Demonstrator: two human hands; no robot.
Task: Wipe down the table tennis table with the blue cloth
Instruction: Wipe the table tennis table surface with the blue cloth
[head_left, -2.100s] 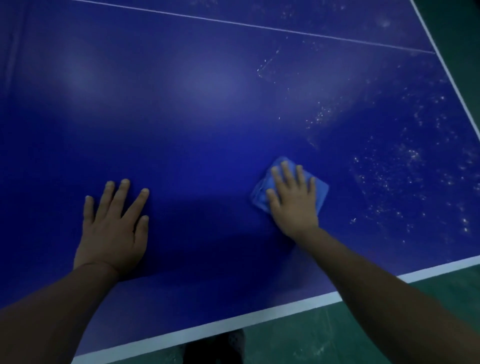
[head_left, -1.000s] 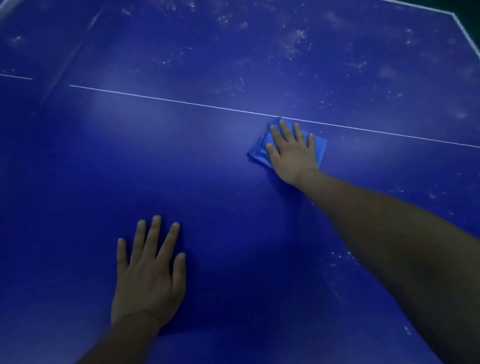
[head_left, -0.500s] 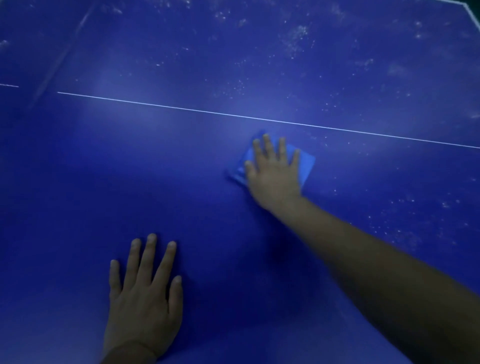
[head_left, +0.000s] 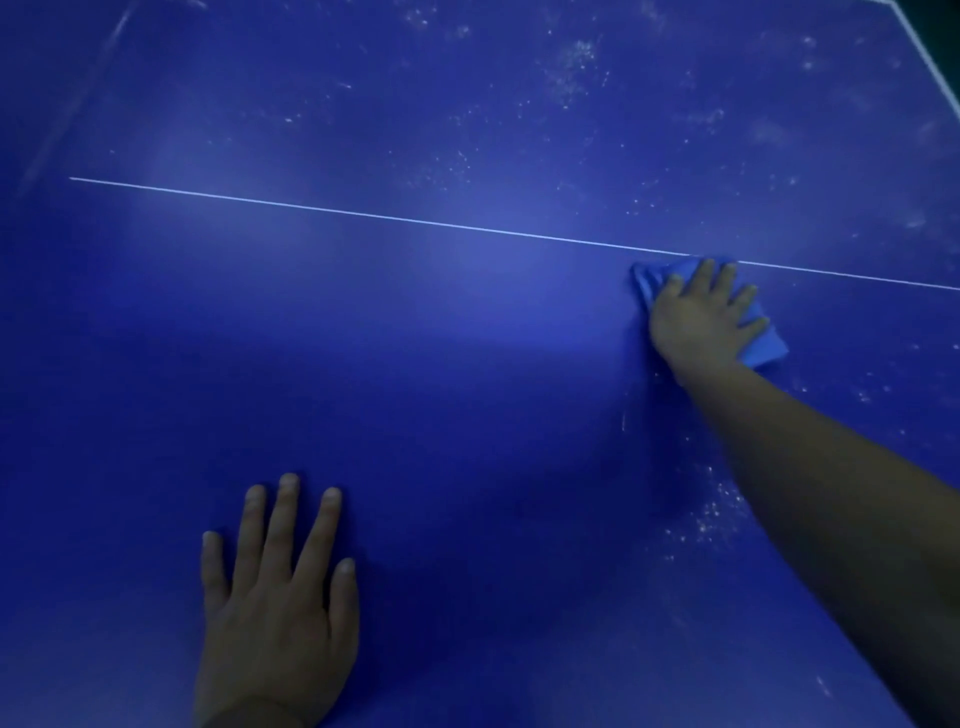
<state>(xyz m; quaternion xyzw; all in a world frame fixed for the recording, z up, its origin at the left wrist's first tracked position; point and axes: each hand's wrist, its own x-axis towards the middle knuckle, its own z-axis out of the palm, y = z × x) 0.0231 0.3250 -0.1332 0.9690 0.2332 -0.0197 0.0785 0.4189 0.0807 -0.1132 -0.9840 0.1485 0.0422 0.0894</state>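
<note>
The dark blue table tennis table (head_left: 415, 364) fills the view. A folded blue cloth (head_left: 763, 348) lies flat on it at the right, just below the thin white centre line (head_left: 363, 213). My right hand (head_left: 701, 317) presses down on the cloth with straight, spread fingers, covering most of it. My left hand (head_left: 275, 608) rests flat on the bare table at the lower left, fingers spread, holding nothing.
White dust specks (head_left: 571, 62) dot the far half of the table beyond the line, and more specks (head_left: 711, 514) lie near my right forearm. The table's white edge stripe (head_left: 930, 57) and dark floor show at the top right corner.
My right hand slid the cloth to the right and up to the centre line. My left hand stayed planted on the table.
</note>
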